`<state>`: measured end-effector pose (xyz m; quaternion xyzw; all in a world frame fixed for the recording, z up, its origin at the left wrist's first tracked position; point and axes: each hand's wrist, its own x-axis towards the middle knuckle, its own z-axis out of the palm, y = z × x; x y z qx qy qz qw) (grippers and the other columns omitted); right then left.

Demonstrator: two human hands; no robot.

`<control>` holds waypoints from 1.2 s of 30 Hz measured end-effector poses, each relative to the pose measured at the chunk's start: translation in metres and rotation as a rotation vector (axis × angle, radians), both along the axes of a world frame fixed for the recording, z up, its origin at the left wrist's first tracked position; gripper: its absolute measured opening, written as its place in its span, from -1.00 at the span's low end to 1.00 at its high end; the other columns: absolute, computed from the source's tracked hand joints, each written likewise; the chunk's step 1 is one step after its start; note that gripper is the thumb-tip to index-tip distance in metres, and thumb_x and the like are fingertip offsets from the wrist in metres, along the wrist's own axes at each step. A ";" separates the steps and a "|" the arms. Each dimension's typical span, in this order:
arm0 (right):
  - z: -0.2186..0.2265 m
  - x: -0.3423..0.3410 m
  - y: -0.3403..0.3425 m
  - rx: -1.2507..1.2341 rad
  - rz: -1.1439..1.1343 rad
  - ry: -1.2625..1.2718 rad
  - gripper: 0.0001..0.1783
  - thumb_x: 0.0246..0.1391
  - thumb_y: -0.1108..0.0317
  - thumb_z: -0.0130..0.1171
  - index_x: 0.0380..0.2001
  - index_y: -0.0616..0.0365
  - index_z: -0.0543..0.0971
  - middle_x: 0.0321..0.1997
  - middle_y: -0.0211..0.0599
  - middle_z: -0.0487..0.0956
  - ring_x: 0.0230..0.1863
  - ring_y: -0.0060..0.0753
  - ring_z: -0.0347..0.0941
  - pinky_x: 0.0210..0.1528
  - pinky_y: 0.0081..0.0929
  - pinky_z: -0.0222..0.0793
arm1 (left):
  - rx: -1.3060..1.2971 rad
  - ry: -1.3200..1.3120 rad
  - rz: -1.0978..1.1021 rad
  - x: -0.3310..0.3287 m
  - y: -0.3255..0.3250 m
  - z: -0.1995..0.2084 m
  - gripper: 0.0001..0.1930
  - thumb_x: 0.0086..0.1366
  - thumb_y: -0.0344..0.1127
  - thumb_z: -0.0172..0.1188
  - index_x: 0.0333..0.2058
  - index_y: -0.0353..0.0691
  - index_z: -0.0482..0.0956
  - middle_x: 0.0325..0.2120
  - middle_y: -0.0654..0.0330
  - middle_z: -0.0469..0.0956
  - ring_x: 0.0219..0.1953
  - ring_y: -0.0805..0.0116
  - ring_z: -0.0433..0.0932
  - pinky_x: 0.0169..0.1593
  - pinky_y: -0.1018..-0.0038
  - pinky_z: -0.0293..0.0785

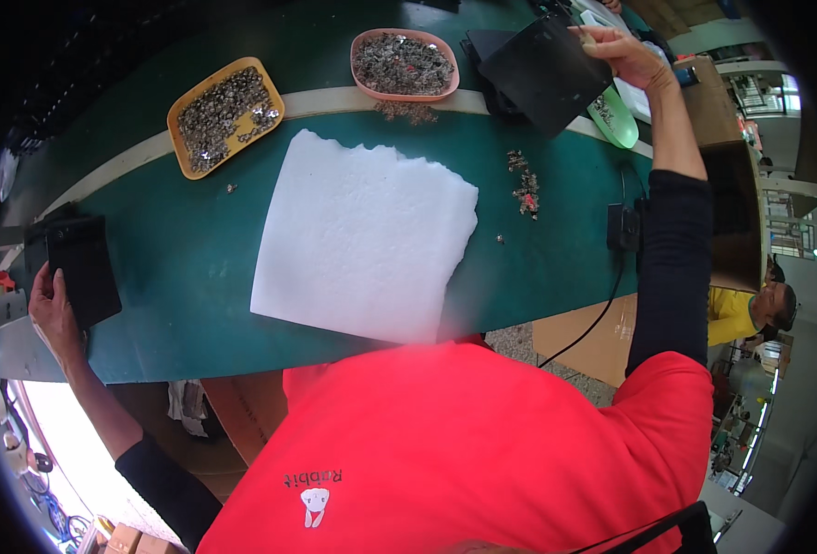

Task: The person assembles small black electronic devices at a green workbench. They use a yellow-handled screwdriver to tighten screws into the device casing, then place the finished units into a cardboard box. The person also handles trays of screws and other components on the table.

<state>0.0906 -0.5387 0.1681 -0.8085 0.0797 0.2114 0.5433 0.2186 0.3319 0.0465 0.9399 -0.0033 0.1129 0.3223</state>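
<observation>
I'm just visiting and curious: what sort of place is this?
Probably a workshop: a yellow tray and a pink tray of small metallic-looking parts stand on a green worktable, near a cardboard box.

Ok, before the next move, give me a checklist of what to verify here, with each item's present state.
1. Right hand grips the right black panel: ok, held near its upper right corner.
2. Left hand firmly grips the left black panel: cannot tell; it touches the edge.
3. White foam sheet rests on the green table: ok.
4. Small metal pieces all inside trays: not ok; loose pieces lie on the table.
5. Light green tray fully visible: not ok; the right panel hides part.
</observation>
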 end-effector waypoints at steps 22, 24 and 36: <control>-0.037 0.075 0.065 -0.960 0.271 -0.416 -0.68 -0.27 0.43 0.20 -0.32 0.16 0.71 -0.45 -0.17 0.65 -0.44 -0.34 0.52 -0.39 -0.41 0.44 | -0.702 0.307 -0.450 -0.156 -0.250 0.030 -0.79 0.29 -0.55 0.15 -0.10 -0.42 0.54 -0.21 0.25 0.50 -0.16 0.54 0.47 -0.01 0.63 0.35; -0.048 0.072 0.062 -0.940 0.220 -0.521 -0.68 -0.23 0.43 0.16 -0.31 0.13 0.71 -0.42 -0.09 0.65 -0.40 -0.21 0.55 -0.33 -0.35 0.48 | -0.782 0.379 -0.411 -0.160 -0.262 0.028 -0.78 0.32 -0.50 0.14 -0.07 -0.40 0.52 -0.25 0.25 0.55 -0.19 0.55 0.50 -0.04 0.62 0.39; -0.054 0.014 0.083 -1.135 -0.247 -0.843 -0.71 0.08 0.22 0.04 -0.28 0.18 0.62 -0.39 -0.16 0.61 -0.33 -0.20 0.57 -0.24 -0.37 0.48 | -0.350 0.236 -0.459 -0.174 -0.291 -0.024 -0.69 0.28 -0.39 0.21 -0.05 -0.41 0.47 -0.20 0.09 0.57 -0.19 0.34 0.56 -0.06 0.47 0.47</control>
